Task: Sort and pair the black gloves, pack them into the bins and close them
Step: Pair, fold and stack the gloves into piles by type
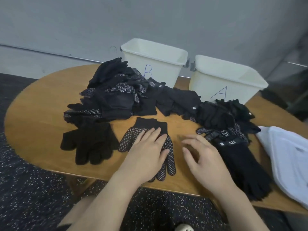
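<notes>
Gloves lie sorted near the desk (41,100) edge: the left hand (146,152) presses flat, fingers straight, on a dotted glove (130,137); the right hand (200,155) hovers released, holding nothing. Best to keep that glove pinned and draw its match from the heap (116,94) beyond before filling bin B (160,64) or bin A (230,82).

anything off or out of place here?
Mostly no. Bins B and A stand upright, open, apparently empty. The white lids and one glove overhang the table edge.

two bins (154,64), two hands (146,157), one table (41,100)
</notes>
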Action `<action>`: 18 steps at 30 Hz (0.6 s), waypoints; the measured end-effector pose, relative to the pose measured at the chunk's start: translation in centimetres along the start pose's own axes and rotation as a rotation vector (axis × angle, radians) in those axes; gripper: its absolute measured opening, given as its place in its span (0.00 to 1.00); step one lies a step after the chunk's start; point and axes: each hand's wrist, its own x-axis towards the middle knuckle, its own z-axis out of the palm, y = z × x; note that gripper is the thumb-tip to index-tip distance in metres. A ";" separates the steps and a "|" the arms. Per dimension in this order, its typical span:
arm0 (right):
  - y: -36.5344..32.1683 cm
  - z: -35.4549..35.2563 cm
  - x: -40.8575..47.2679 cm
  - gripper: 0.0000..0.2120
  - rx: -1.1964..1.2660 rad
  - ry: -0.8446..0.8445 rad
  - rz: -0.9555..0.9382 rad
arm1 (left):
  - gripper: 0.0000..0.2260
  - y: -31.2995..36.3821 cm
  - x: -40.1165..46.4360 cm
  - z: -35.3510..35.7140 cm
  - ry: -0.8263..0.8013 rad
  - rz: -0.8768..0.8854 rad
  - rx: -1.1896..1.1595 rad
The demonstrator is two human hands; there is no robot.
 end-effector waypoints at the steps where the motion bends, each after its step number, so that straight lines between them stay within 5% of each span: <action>1: 0.1 -0.3 0.0 0.10 -0.009 0.012 -0.003 | 0.26 0.1 0.5 0.3 -0.003 -0.008 -0.003; 11: 4.0 -5.5 7.8 0.12 -0.293 -0.031 0.022 | 0.26 2.0 4.6 2.1 -0.010 -0.019 -0.041; 18: 4.0 -1.8 14.0 0.18 -0.490 -0.044 0.014 | 0.26 1.8 4.4 2.2 0.007 -0.001 -0.056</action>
